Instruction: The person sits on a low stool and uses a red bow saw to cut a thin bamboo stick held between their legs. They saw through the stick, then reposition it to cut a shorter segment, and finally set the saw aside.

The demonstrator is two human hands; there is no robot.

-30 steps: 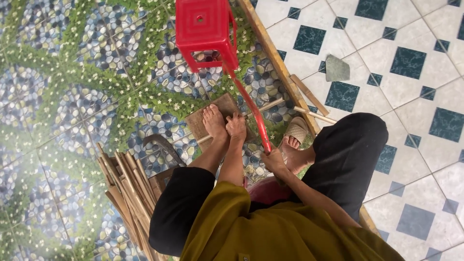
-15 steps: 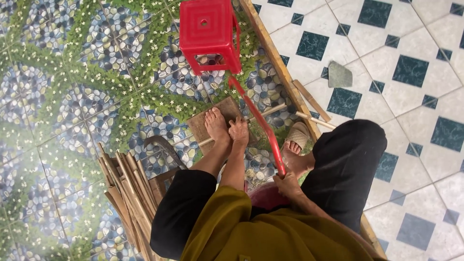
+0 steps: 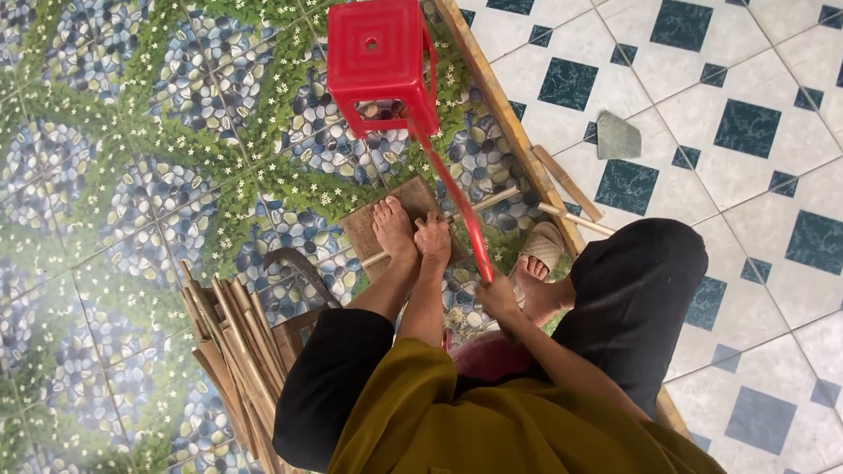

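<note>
Home courtyard: patterned floor tiles (image 3: 132, 132)

Olive-mustard top, black trousers, bare forearms, one beige sandal (image 3: 543, 243)

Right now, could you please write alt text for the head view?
Seen from above, a seated person's right hand grips a red saw, while the left hand and a bare foot press a stick onto a wooden board.

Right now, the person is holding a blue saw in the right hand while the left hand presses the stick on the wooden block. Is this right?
Not quite: the head view shows the saw is red, not blue. The right hand grips it, and the left hand presses the stick on the wooden block.
</note>
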